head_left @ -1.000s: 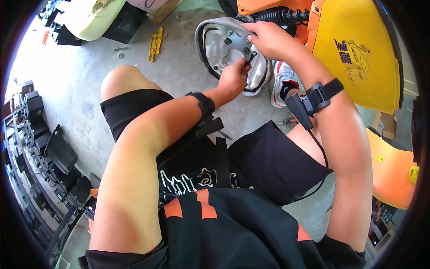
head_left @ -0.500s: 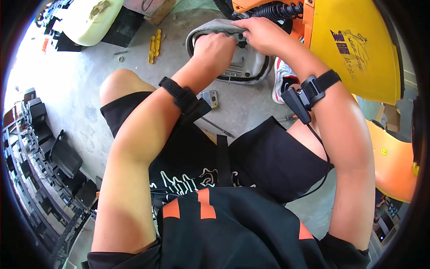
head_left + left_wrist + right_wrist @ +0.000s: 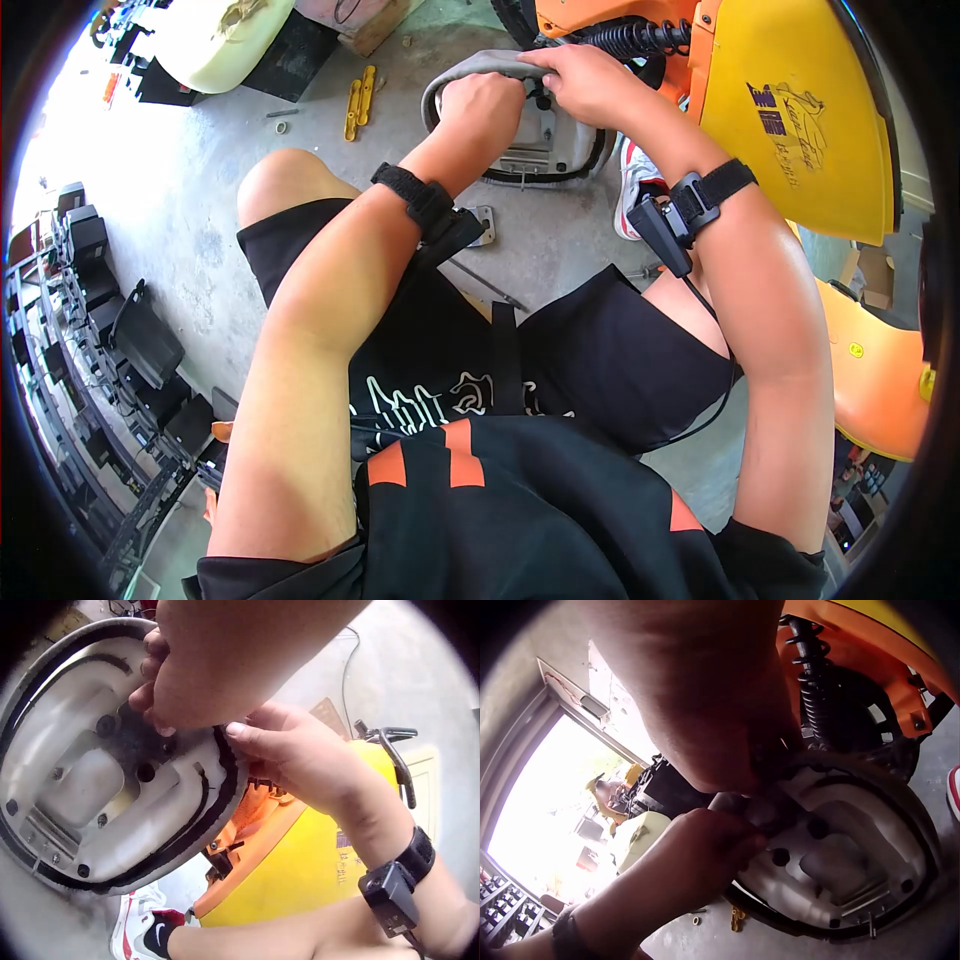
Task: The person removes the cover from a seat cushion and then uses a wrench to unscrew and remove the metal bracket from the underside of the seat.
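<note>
A vehicle seat point(image 3: 597, 150) with a grey cover stands tilted, its white plastic underside point(image 3: 56, 739) facing me. Black rubber bumpers point(image 3: 146, 772) and a metal bar point(image 3: 52, 836) show on that side. My right hand point(image 3: 590, 85) grips the upper right rim, its thumb lying over the edge and its fingers behind. My left hand point(image 3: 480, 108) lies over the upper part of the underside with curled fingers point(image 3: 142, 697) at a dark bracket; I cannot tell what they hold. Below its wrist, a small metal plate point(image 3: 485, 226) lies on the floor.
Behind the seat stands an orange and yellow vehicle with a spring shock absorber point(image 3: 640, 38) and a yellow panel point(image 3: 790, 120). Yellow bars point(image 3: 359, 103) and a tape-like ring point(image 3: 281, 128) lie on the floor at left. A shoe point(image 3: 632, 190) is beside the seat.
One second ago my left hand held a small dark tool low over the underside. It has moved up and left across the seat. The right hand stays at the rim.
</note>
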A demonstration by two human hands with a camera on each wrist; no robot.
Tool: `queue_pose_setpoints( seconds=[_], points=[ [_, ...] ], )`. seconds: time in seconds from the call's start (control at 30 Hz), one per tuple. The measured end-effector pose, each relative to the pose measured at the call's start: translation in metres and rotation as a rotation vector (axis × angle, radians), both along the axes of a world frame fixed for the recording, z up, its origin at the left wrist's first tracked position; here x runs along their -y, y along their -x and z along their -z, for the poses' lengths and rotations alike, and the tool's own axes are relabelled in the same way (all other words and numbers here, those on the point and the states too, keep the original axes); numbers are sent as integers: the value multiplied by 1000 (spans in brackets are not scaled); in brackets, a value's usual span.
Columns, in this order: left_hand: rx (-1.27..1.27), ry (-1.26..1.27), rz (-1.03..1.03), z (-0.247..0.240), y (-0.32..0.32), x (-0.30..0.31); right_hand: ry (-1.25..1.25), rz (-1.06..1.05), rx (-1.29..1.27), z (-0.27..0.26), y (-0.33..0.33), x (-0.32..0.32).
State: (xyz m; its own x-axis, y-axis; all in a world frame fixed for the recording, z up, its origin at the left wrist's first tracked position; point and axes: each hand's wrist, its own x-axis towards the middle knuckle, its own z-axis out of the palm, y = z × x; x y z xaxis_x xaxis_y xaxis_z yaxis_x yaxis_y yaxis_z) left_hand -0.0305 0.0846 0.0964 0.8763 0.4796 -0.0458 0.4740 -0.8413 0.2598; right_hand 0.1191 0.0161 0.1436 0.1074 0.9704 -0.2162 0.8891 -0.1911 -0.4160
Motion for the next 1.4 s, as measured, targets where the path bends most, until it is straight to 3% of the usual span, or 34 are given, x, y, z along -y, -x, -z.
queue_pose_setpoints(
  seconds=[0.63, 0.8, 0.93, 1.0, 1.03, 1.1, 1.2, 1.4],
  points=[
    [-68, 5, -35, 16, -4, -1, -9, -40, 2, 4, -10, 4],
    [-15, 241, -180, 36, -9, 2, 20, -29, -14, -3, -13, 6],
    [54, 336, -175, 71, -14, 5, 101, 46, -70, -8, -18, 8],
    [103, 644, -228, 80, -18, 10, 98, 55, -76, -8, -21, 10],
    [103, 645, -227, 81, -19, 12, 111, 79, -83, -9, -22, 11],
    [114, 1108, -276, 80, -19, 20, 127, 104, -88, -10, -23, 12],
    [177, 1324, -339, 80, -22, 35, 209, 187, -164, -8, -26, 13],
    [390, 1724, -558, 87, -28, 54, 126, 182, -167, 1, -29, 16]
  ],
)
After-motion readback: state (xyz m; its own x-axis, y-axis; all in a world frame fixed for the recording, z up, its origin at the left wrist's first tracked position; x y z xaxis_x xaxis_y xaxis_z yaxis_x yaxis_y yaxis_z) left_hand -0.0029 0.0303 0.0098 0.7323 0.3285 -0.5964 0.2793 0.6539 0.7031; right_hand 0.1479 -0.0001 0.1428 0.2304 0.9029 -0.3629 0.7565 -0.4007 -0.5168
